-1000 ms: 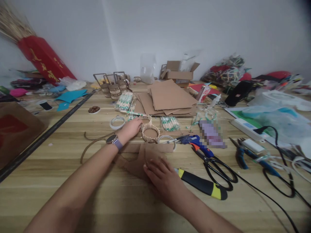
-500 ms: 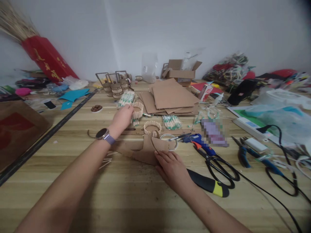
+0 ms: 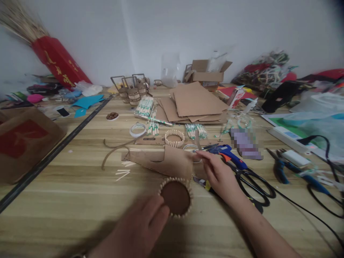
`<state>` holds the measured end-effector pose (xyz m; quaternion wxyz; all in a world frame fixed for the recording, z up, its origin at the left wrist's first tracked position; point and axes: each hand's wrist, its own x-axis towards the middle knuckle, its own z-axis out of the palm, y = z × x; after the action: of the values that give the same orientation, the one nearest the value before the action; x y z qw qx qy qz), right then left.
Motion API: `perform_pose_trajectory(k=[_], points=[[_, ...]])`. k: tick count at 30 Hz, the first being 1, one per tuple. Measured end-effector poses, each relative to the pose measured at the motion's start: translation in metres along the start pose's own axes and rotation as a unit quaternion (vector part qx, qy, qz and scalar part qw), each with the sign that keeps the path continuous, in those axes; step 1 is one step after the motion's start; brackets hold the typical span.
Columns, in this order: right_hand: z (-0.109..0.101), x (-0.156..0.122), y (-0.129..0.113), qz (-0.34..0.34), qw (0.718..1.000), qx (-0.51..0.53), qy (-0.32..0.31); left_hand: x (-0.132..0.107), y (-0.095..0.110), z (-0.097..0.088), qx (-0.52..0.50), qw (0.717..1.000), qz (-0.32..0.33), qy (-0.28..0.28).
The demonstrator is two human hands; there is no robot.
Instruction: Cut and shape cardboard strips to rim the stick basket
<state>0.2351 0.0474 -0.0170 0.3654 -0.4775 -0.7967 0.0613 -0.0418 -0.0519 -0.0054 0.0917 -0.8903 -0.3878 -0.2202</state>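
The left hand (image 3: 146,222) is low in the view and close to the camera, its fingers curled against the lower left rim of a ring (image 3: 176,197), a round brown disc edged all round with short pale sticks. The hand holds it just above the table (image 3: 67,200) with the flat brown face turned up toward the camera. Just behind the ring lies the cardboard (image 3: 163,161), an irregular brown piece. Its right end is lifted off the wood and pinched between the thumb and fingers of the right hand (image 3: 217,173), which is otherwise narrow. Under that wrist a knife (image 3: 202,182) with a yellow and black grip shows only in part. Just right of the hand lie a blue glue gun (image 3: 228,153) and black scissors (image 3: 254,184), with blue pliers (image 3: 281,167) further right. Behind the cardboard a 2nd ring (image 3: 174,138) sits flat, near a white tape roll (image 3: 137,129). A few loose sticks (image 3: 123,173) lie left of the cardboard. Further back are a stack (image 3: 197,102) of cardboard sheets and an open box (image 3: 206,73) by the wall.
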Motion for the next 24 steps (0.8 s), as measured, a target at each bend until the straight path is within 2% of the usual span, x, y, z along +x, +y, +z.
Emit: perform_pose_trajectory(k=[3, 5, 7, 9, 10, 12, 13, 15, 17, 20, 24], points=[[-0.002, 0.0, -0.007, -0.037, 0.999, -0.015, -0.029, -0.014, 0.02, 0.017, 0.0, 0.999, 0.05, 0.008], [-0.001, -0.001, -0.01, -0.072, 0.995, -0.036, -0.062, -0.014, 0.023, 0.015, -0.003, 0.997, 0.077, 0.004], [-0.001, -0.002, -0.012, -0.106, 0.988, -0.052, -0.104, -0.008, 0.019, 0.003, -0.008, 0.996, 0.091, -0.016], [-0.002, -0.002, -0.016, -0.125, 0.98, -0.057, -0.147, 0.004, 0.011, -0.01, -0.005, 0.995, 0.091, -0.032], [-0.002, -0.002, -0.018, -0.134, 0.976, -0.055, -0.164, 0.012, 0.005, -0.014, 0.005, 0.995, 0.097, -0.023], [-0.004, 0.0, -0.022, -0.149, 0.969, -0.048, -0.189, 0.03, -0.01, -0.013, 0.043, 0.995, 0.086, -0.005], [-0.005, 0.0, -0.024, -0.156, 0.967, -0.046, -0.198, 0.04, -0.02, -0.008, 0.061, 0.995, 0.083, 0.018], [-0.008, 0.001, -0.027, -0.169, 0.961, -0.052, -0.211, 0.055, -0.04, 0.007, 0.077, 0.995, 0.065, 0.012], [-0.011, 0.001, -0.026, -0.171, 0.957, -0.077, -0.221, 0.063, -0.058, 0.022, 0.062, 0.996, 0.054, -0.021], [-0.015, -0.003, -0.02, -0.151, 0.953, -0.118, -0.236, 0.06, -0.073, 0.033, 0.04, 0.995, 0.055, -0.071], [-0.018, -0.019, -0.01, -0.124, 0.948, -0.16, -0.245, 0.037, -0.069, 0.024, 0.054, 0.992, 0.044, -0.11]])
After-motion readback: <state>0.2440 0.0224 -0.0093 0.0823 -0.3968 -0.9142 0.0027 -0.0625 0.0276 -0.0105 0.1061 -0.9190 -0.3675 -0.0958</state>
